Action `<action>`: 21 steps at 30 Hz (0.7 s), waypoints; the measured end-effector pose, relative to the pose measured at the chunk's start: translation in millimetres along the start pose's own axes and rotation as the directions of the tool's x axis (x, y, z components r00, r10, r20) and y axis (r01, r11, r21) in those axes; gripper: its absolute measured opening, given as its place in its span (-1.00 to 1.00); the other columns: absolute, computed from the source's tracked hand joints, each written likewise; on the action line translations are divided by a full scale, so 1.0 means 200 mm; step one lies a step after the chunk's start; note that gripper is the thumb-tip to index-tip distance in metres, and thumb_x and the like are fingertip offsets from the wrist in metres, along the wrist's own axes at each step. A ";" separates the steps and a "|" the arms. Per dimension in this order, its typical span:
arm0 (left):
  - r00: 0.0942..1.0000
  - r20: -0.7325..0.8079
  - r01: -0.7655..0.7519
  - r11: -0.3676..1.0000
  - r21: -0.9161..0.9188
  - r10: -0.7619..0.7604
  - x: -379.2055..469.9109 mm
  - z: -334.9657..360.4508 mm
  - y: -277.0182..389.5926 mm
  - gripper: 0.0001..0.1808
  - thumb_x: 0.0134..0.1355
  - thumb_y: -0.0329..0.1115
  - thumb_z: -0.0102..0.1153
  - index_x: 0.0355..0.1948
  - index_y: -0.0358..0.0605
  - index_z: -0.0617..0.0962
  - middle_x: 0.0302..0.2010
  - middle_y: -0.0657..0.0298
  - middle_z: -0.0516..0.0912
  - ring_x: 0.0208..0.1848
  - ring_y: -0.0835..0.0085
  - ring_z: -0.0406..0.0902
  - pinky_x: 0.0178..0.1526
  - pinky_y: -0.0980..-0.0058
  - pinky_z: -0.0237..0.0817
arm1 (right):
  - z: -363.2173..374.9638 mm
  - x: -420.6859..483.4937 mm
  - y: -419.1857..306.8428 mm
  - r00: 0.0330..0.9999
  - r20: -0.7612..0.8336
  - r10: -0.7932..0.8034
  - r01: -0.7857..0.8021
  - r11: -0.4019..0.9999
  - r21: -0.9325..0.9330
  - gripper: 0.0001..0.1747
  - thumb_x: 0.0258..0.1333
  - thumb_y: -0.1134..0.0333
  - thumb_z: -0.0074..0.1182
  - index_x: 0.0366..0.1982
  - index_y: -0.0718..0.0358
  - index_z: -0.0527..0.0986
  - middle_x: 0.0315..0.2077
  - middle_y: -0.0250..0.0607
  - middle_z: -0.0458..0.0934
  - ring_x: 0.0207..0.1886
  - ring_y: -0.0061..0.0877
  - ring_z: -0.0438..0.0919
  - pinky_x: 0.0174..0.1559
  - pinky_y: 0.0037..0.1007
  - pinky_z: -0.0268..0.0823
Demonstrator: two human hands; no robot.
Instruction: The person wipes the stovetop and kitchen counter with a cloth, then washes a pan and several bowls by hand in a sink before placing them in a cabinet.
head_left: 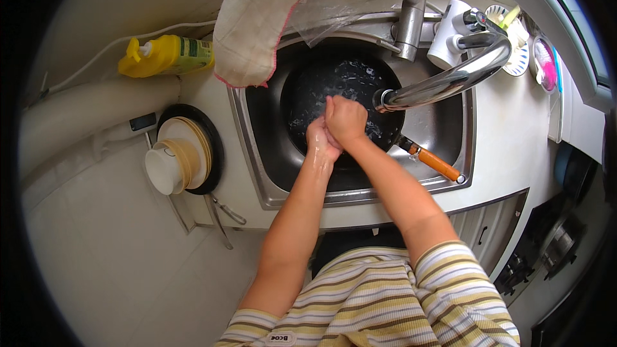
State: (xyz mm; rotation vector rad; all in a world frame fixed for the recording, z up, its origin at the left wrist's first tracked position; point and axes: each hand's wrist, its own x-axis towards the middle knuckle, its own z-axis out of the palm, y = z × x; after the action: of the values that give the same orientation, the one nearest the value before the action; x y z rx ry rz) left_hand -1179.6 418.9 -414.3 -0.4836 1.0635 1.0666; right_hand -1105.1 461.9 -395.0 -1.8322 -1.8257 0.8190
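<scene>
Over a dark wok in the steel sink, my two wet hands are pressed together. My left hand is lower, with its palm turned up. My right hand lies curled on top of it, and whether anything is between them is hidden. Water with whitish foam or glints shows in the wok, whose orange wooden handle rests across the sink's right part. The chrome faucet ends just above and right of my hands.
A cream cloth with red edging hangs over the sink's back left. A yellow pump bottle lies at the left, above stacked bowls and plates. A white cylinder and patterned dishes are at the back right.
</scene>
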 end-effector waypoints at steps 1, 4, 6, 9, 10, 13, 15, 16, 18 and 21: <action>1.000 0.007 -0.005 1.000 -0.005 0.005 0.03 -0.07 0.03 -0.69 0.31 -0.12 -0.17 -0.47 -0.03 0.47 -0.43 0.28 0.55 -0.34 0.43 0.49 -0.29 0.46 0.33 | 0.02 0.06 0.05 1.000 -0.005 0.013 -0.013 1.000 -0.024 -0.61 0.12 0.14 -0.06 -0.67 0.24 0.46 -0.66 -0.01 0.50 -0.51 -0.05 0.51 -0.41 -0.06 0.31; 0.980 0.142 -0.125 0.988 -0.090 0.137 -0.08 0.05 0.02 -0.68 0.31 -0.05 -0.18 -0.18 -0.02 0.49 -0.10 0.26 0.54 0.08 0.26 0.40 0.11 0.22 0.23 | 0.14 0.20 0.47 0.978 -0.043 0.203 -0.205 0.978 -0.028 -0.64 0.14 0.10 -0.07 -0.56 0.24 0.41 -0.58 -0.02 0.48 -0.34 -0.03 0.47 -0.23 -0.07 0.24; 0.985 0.031 -0.173 0.984 0.033 0.172 -0.09 -0.03 0.09 -0.74 0.29 -0.20 -0.11 -0.08 -0.08 0.44 -0.01 0.23 0.49 0.09 0.26 0.38 0.14 0.20 0.21 | 0.12 0.26 0.57 0.968 -0.030 0.248 -0.250 0.965 -0.076 -0.65 0.12 0.08 -0.05 -0.48 0.25 0.40 -0.49 0.00 0.51 -0.29 -0.04 0.47 -0.21 -0.11 0.25; 0.928 -0.157 -0.270 0.899 0.344 0.339 0.11 -0.26 0.07 -0.78 0.22 -0.37 -0.06 -0.10 -0.14 0.45 -0.15 0.22 0.54 -0.13 0.32 0.50 -0.09 0.28 0.38 | 0.13 0.14 0.56 0.989 -0.034 -0.145 0.130 0.954 -0.271 -0.73 0.07 0.23 -0.01 -0.44 0.33 0.49 -0.49 0.20 0.54 -0.36 -0.01 0.56 -0.28 -0.16 0.40; 0.900 -0.204 -0.215 0.799 0.562 0.386 0.18 -0.22 0.02 -0.79 0.17 -0.45 -0.02 -0.15 -0.17 0.47 -0.25 0.21 0.58 -0.28 0.35 0.55 -0.25 0.34 0.47 | 0.22 0.08 0.74 0.995 0.029 -0.092 0.096 0.927 -0.362 -0.75 0.04 0.26 0.00 -0.44 0.33 0.50 -0.47 0.18 0.55 -0.35 -0.02 0.57 -0.27 -0.16 0.40; 0.825 -0.291 -0.016 0.536 0.844 0.484 0.30 -0.20 -0.07 -0.86 0.06 -0.50 0.01 -0.32 -0.16 0.52 -0.51 0.27 0.56 -0.59 0.45 0.49 -0.59 0.46 0.41 | 0.19 0.04 0.74 0.977 0.210 0.043 0.059 0.888 -0.456 -0.79 -0.01 0.30 0.02 -0.44 0.33 0.51 -0.40 0.15 0.57 -0.34 -0.05 0.58 -0.25 -0.16 0.40; 0.620 -0.207 -0.103 0.339 0.935 0.757 0.46 -0.63 0.02 -0.94 0.00 -0.51 0.08 -0.47 -0.13 0.53 -0.63 0.29 0.51 -0.69 0.47 0.43 -0.65 0.47 0.36 | 0.14 0.05 0.44 0.930 0.367 0.027 0.143 0.892 -0.429 -0.79 -0.04 0.31 0.02 -0.43 0.32 0.52 -0.35 0.13 0.58 -0.33 -0.07 0.58 -0.24 -0.15 0.40; 0.640 -0.248 -0.201 0.470 0.859 0.727 0.44 -0.55 0.00 -0.93 0.00 -0.52 0.06 -0.47 -0.11 0.53 -0.63 0.29 0.51 -0.69 0.48 0.41 -0.65 0.49 0.35 | 0.07 0.09 0.49 0.950 0.313 0.017 0.081 0.951 -0.300 -0.80 -0.07 0.31 0.04 -0.44 0.31 0.52 -0.36 0.04 0.60 -0.34 -0.14 0.59 -0.26 -0.17 0.41; 0.857 -0.272 -0.215 0.783 0.584 0.438 0.29 -0.27 -0.01 -0.88 0.01 -0.53 0.04 -0.40 -0.09 0.52 -0.57 0.26 0.53 -0.64 0.48 0.43 -0.59 0.51 0.37 | -0.07 0.15 0.65 0.886 0.360 0.292 -0.396 0.881 0.260 -0.87 -0.14 0.35 0.14 -0.50 0.24 0.49 -0.46 -0.21 0.54 -0.42 -0.34 0.54 -0.34 -0.31 0.39; 0.754 -0.408 -0.322 0.831 0.455 0.515 0.09 -0.13 0.07 -0.79 0.02 -0.54 0.01 -0.29 -0.08 0.49 -0.52 0.26 0.52 -0.59 0.51 0.43 -0.53 0.48 0.40 | -0.28 0.16 0.44 0.755 0.457 0.470 -0.582 0.158 0.798 -0.90 -0.10 0.45 0.15 -0.57 0.16 0.44 -0.53 -0.33 0.48 -0.48 -0.52 0.46 -0.43 -0.51 0.31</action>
State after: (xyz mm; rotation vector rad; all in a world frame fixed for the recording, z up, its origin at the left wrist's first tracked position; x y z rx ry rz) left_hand -1202.3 413.7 -438.5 -0.2261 1.8881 1.1280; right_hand -1003.4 495.8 -416.2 -1.5195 -0.3048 1.7605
